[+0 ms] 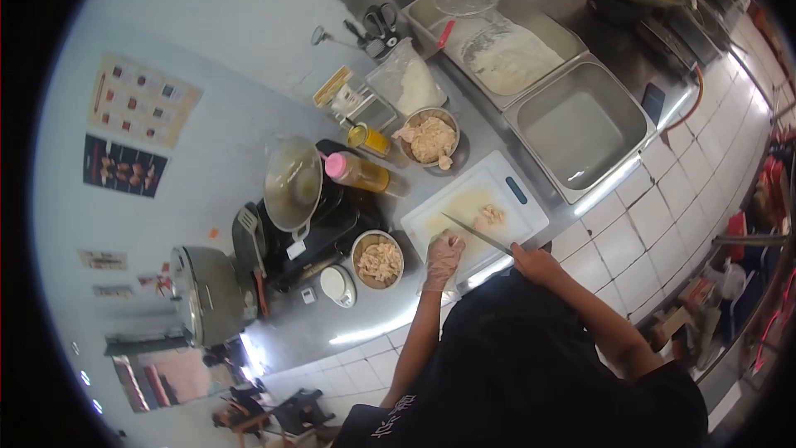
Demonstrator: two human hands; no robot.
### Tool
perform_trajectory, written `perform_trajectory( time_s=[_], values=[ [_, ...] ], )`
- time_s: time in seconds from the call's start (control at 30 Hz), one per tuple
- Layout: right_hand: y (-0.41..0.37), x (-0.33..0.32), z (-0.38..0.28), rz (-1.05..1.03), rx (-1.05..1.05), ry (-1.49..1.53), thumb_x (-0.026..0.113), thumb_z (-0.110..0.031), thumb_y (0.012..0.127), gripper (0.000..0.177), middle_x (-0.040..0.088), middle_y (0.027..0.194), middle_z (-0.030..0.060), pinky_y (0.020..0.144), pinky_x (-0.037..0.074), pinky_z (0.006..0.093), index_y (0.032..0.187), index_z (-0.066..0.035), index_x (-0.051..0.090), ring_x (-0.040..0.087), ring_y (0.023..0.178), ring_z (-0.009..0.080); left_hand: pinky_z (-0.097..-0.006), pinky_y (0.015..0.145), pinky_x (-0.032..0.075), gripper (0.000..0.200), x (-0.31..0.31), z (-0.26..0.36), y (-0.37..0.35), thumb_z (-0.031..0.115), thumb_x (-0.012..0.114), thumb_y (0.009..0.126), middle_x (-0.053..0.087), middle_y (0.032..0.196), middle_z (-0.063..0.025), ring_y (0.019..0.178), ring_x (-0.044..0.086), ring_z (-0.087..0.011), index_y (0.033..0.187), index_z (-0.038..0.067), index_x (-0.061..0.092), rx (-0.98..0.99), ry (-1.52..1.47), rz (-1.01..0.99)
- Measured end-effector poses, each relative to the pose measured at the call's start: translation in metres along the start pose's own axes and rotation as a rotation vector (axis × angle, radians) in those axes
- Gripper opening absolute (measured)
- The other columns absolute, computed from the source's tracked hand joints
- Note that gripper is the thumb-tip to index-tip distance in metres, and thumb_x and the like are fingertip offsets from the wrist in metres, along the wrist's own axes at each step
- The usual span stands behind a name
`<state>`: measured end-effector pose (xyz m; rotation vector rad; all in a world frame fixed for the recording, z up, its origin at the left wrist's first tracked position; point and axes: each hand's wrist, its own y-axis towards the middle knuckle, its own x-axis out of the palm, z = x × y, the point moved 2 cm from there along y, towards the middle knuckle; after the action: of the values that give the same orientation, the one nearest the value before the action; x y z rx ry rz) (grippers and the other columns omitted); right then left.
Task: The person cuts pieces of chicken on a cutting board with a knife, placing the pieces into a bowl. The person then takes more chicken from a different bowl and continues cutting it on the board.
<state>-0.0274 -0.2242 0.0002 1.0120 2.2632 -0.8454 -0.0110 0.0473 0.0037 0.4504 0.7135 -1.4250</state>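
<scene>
While the right grip [535,265] clasped the knife [477,234] by its handle beside the board [477,178], the meat [492,215] on the board looked light, soft and slippery, probably best pinned under curled fingertips; whether the left grip [445,254] pinched anything, I couldn't tell.

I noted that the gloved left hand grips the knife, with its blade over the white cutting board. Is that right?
Not quite: the head view shows the right hand gripping the knife, not the gloved left hand. The blade is over the white cutting board.
</scene>
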Motion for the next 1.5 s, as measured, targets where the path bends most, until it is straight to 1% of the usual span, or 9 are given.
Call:
perform_trajectory(
  time_s=[0.23, 0.43, 0.53, 0.73, 1.13, 1.23, 1.33, 1.4, 1.5],
  values=[
    [0.025, 0.003, 0.019, 0.002, 0.048, -0.030, 0.051, -0.024, 0.096, 0.029, 0.070, 0.084, 0.0250, 0.070, 0.055, 0.0595, 0.121, -0.009, 0.049, 0.069, 0.078, 0.0464, -0.0451, 0.060, 0.044, 0.025, -0.019, 0.010, 0.009, 0.020, 0.067, 0.084, 0.052, 0.064, -0.0129, 0.060, 0.051, -0.0334, 0.075, 0.004, 0.051, 0.151, 0.149, 0.091],
    [0.024, -0.008, 0.009, -0.022, 0.132, 0.040, 0.048, -0.020, 0.096, 0.027, 0.072, 0.096, 0.0257, 0.078, 0.057, 0.0567, 0.121, -0.009, 0.052, 0.071, 0.089, 0.0450, -0.0459, 0.060, 0.044, 0.023, -0.036, 0.031, 0.016, 0.014, 0.066, 0.082, 0.051, 0.064, -0.0132, 0.060, 0.053, -0.0321, 0.071, 0.003, 0.048, -0.027, 0.128, 0.056],
    [0.024, -0.020, 0.002, -0.051, 0.152, 0.058, 0.048, -0.019, 0.097, 0.026, 0.072, 0.096, 0.0256, 0.076, 0.058, 0.0562, 0.120, -0.009, 0.053, 0.072, 0.090, 0.0449, -0.0407, 0.053, 0.043, 0.024, -0.052, 0.072, 0.011, 0.006, 0.064, 0.082, 0.047, 0.060, -0.0081, 0.053, 0.050, -0.0238, 0.067, 0.005, 0.045, 0.095, 0.065, 0.045],
    [0.022, -0.021, -0.004, -0.060, 0.159, 0.078, 0.048, -0.018, 0.097, 0.025, 0.072, 0.094, 0.0254, 0.073, 0.058, 0.0565, 0.118, -0.008, 0.051, 0.072, 0.088, 0.0451, -0.0280, 0.045, 0.040, 0.030, -0.055, 0.094, 0.006, -0.006, 0.058, 0.088, 0.044, 0.056, 0.0018, 0.047, 0.044, -0.0091, 0.067, 0.010, 0.042, -0.109, -0.545, -0.282],
    [0.036, 0.007, 0.000, 0.028, 0.134, 0.155, 0.047, -0.024, 0.099, 0.026, 0.070, 0.088, 0.0257, 0.075, 0.054, 0.0590, 0.119, -0.008, 0.049, 0.070, 0.082, 0.0486, -0.0265, 0.049, 0.042, 0.028, -0.063, 0.107, -0.004, -0.008, 0.058, 0.088, 0.051, 0.064, 0.0014, 0.056, 0.051, -0.0079, 0.073, 0.010, 0.043, -0.071, -0.522, -0.295],
    [0.027, 0.000, 0.006, 0.105, 0.061, 0.178, 0.047, -0.027, 0.101, 0.027, 0.068, 0.081, 0.0262, 0.074, 0.052, 0.0598, 0.119, -0.008, 0.048, 0.068, 0.078, 0.0494, -0.0322, 0.053, 0.045, 0.023, -0.058, 0.073, 0.007, -0.001, 0.062, 0.089, 0.053, 0.064, -0.0053, 0.058, 0.055, -0.0158, 0.075, 0.007, 0.046, 0.084, -0.330, -0.271],
    [0.001, -0.014, 0.009, 0.213, 0.023, 0.239, 0.050, -0.026, 0.101, 0.026, 0.065, 0.077, 0.0281, 0.073, 0.051, 0.0595, 0.118, -0.006, 0.047, 0.067, 0.079, 0.0503, -0.0410, 0.061, 0.047, 0.022, -0.067, 0.102, 0.006, 0.013, 0.066, 0.092, 0.054, 0.067, -0.0153, 0.065, 0.058, -0.0299, 0.080, 0.004, 0.050, 0.231, 0.204, -0.100],
    [-0.015, -0.015, 0.014, 0.333, -0.024, 0.295, 0.052, -0.024, 0.101, 0.026, 0.065, 0.077, 0.0297, 0.072, 0.051, 0.0591, 0.117, -0.005, 0.047, 0.066, 0.080, 0.0509, -0.0485, 0.068, 0.047, 0.029, -0.069, 0.125, 0.009, 0.027, 0.066, 0.095, 0.056, 0.074, -0.0222, 0.073, 0.059, -0.0399, 0.086, 0.002, 0.054, 0.205, 0.100, -0.156],
    [-0.035, -0.030, 0.013, 0.343, 0.146, 0.254, 0.051, -0.024, 0.103, 0.023, 0.066, 0.080, 0.0286, 0.071, 0.052, 0.0572, 0.112, -0.003, 0.047, 0.066, 0.081, 0.0506, -0.0479, 0.080, 0.050, 0.032, -0.050, 0.125, 0.019, 0.032, 0.064, 0.096, 0.065, 0.095, -0.0229, 0.090, 0.064, -0.0406, 0.110, 0.003, 0.059, 0.258, -0.261, -0.331]
  ],
)
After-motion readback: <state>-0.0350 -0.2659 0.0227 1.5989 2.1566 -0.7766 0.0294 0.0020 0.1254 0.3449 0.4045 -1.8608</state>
